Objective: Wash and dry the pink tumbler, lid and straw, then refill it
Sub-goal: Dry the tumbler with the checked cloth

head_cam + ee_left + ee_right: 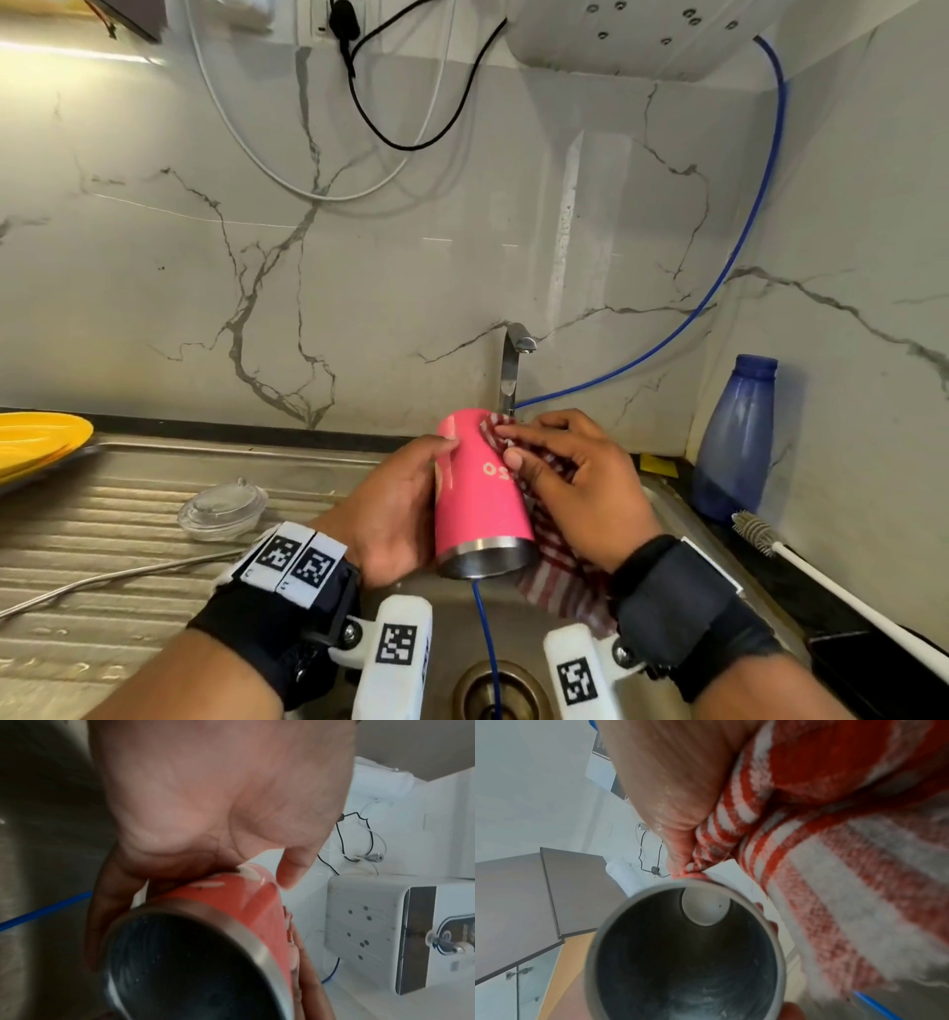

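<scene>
one pink tumbler [480, 493], one striped cloth [557, 570], one clear lid [222, 509], one blue bottle [735, 442], one brush [757, 534].

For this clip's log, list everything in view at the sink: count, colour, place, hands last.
tumbler: one, pink with steel rim, held over the sink, open end toward the camera
cloth: one, red and white striped, against the tumbler's right side
lid: one, clear, on the draining board
straw: one, metal, lying on the draining board
tap: one, steel, behind the tumbler
hose: one, blue, from the wall down into the sink
bottle: one, blue, right corner
brush: one, white, right counter
plate: one, yellow, far left
left hand: grips the tumbler
right hand: presses the cloth on the tumbler
</scene>
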The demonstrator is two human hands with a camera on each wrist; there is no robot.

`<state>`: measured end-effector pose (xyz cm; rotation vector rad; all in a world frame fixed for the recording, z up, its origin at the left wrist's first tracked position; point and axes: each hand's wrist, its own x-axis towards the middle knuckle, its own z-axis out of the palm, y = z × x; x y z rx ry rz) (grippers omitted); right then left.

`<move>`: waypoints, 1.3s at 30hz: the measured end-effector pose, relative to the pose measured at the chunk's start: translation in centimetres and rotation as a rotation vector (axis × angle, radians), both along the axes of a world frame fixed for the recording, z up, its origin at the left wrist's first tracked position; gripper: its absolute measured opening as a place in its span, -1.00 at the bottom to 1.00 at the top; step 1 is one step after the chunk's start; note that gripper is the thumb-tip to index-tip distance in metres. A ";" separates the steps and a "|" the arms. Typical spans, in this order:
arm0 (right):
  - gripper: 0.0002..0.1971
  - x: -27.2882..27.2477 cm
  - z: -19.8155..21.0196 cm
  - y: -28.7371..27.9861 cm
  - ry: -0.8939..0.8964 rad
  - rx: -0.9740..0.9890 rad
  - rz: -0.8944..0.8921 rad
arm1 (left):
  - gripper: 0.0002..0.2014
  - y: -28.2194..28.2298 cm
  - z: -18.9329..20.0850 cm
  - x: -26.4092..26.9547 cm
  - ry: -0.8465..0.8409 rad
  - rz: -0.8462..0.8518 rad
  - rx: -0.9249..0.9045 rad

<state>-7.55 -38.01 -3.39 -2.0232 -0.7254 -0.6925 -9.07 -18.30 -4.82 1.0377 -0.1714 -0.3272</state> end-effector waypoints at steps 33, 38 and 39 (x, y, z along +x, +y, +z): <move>-0.74 -1.7 0.6 1.0 -0.201 -0.157 0.162 | -0.41 0.2 1.2 -0.8 -0.242 0.268 0.321; -0.73 -0.5 0.4 0.1 -0.083 -0.031 -0.017 | -0.52 -0.3 0.7 -0.5 -0.134 0.167 0.117; -0.73 -0.3 0.3 -0.1 -0.072 -0.007 -0.025 | -0.54 -0.2 0.6 -0.4 -0.134 0.160 0.112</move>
